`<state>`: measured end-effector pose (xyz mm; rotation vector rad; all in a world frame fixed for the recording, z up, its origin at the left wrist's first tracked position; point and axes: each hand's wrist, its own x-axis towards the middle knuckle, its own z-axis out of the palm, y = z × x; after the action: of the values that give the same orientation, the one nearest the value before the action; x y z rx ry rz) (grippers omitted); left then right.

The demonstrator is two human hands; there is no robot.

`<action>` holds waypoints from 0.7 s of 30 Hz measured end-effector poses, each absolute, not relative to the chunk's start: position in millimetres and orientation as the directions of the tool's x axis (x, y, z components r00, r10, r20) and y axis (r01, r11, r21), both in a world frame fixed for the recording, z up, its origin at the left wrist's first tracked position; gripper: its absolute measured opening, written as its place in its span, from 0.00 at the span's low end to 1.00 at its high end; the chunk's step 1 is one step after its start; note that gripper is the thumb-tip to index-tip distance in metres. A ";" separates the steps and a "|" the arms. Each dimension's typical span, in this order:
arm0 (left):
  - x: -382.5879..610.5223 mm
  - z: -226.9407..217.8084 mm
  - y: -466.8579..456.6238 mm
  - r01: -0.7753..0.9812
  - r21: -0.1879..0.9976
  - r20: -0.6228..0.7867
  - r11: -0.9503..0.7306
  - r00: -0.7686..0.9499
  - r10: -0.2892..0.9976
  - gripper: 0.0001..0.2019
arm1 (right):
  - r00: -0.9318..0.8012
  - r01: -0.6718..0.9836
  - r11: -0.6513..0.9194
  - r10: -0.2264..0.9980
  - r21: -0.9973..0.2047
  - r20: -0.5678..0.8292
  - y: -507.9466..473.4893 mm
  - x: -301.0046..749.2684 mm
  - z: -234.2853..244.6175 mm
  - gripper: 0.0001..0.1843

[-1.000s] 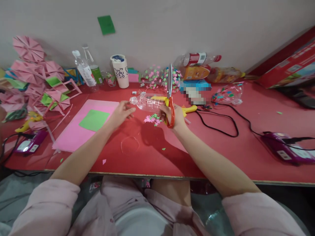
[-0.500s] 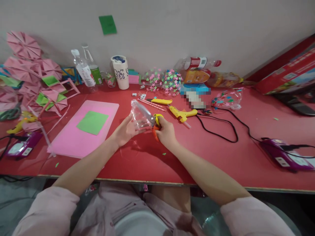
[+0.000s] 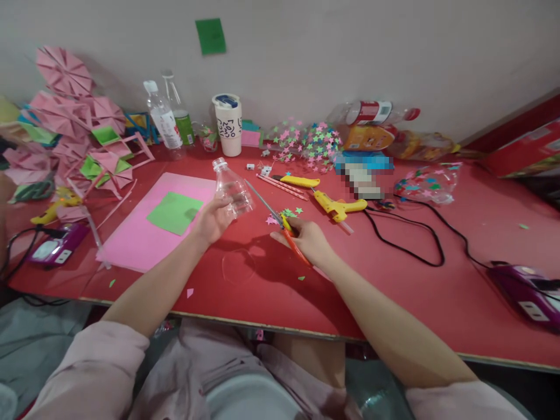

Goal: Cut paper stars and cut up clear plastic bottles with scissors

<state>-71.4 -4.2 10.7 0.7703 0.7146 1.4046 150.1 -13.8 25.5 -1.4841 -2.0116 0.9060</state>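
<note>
My left hand (image 3: 213, 219) is closed round a clear plastic bottle (image 3: 231, 188) and holds it above the red table (image 3: 394, 280), neck pointing up and away. My right hand (image 3: 306, 239) grips orange and yellow scissors (image 3: 280, 221); their blades point toward the bottle's lower end. Small paper stars (image 3: 284, 214) lie just beyond my right hand. A clear plastic ring (image 3: 238, 267) rests on the table below the bottle.
A pink sheet (image 3: 149, 233) with a green square (image 3: 174, 212) lies left. Pink folded paper shapes (image 3: 74, 134) pile at far left. Bottles (image 3: 164, 119), a white cup (image 3: 230, 125), a yellow glue gun (image 3: 339, 205), black cord (image 3: 415, 245) and purple power strips (image 3: 529, 289) sit around.
My left hand lifted the bottle and tilted its neck upward. My right hand lowered the scissors from upright to near the table, blades now angled at the bottle. The view shifted left.
</note>
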 end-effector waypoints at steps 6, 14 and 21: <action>-72.0 3.3 -0.5 -0.575 0.818 0.021 0.011 0.050 0.999 0.20 | -0.233 0.638 0.164 0.972 -0.752 0.014 -9.3 148.6 18.4 0.32; -71.9 0.0 3.1 -0.579 0.815 0.022 -0.029 -0.018 1.000 0.19 | -0.230 0.549 0.095 0.972 -0.830 -0.041 -7.9 149.8 14.0 0.29; -71.9 -1.2 1.3 -0.582 0.813 0.016 -0.016 -0.005 1.000 0.18 | -0.227 0.570 0.084 0.972 -0.817 -0.058 -6.7 148.9 14.4 0.30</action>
<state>-71.9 1.3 -1.2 0.7513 0.7321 1.4528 148.9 -6.7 14.4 -1.5167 -1.8533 1.0182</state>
